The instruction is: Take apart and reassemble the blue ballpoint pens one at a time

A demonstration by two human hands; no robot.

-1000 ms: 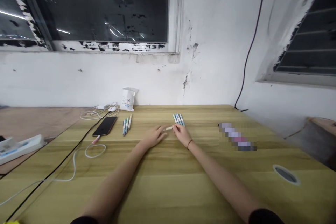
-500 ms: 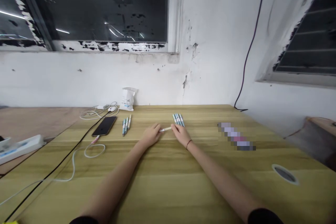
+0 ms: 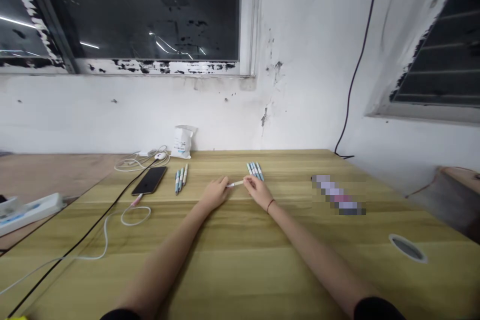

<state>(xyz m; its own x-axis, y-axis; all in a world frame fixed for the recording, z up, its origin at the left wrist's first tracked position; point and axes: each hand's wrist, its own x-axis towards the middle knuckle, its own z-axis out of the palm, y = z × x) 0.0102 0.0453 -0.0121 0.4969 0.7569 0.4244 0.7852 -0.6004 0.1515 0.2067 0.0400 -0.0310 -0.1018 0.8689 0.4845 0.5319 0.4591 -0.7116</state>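
A slim pale pen (image 3: pixel 235 184) lies between my two hands, just above the wooden table. My left hand (image 3: pixel 215 193) is closed on its left end, and my right hand (image 3: pixel 258 192) pinches its right end. Right behind my right hand, several blue-and-white pens (image 3: pixel 255 170) lie side by side. Off to the left of my left hand is a second group of pens: two bluish pens (image 3: pixel 177 182) and a cream pen (image 3: pixel 185 174). My fingertips hide both ends of the held pen.
At the left lie a black phone (image 3: pixel 150 180) on a cable, a white charger (image 3: pixel 160 156) and a power strip (image 3: pixel 33 213). A white packet (image 3: pixel 182 142) stands by the wall. On the right are a blurred-out object (image 3: pixel 339 195) and a round table grommet (image 3: pixel 408 248).
Almost nothing differs. My right hand's fingers have shifted very slightly left on the pen; both hands still hold it.
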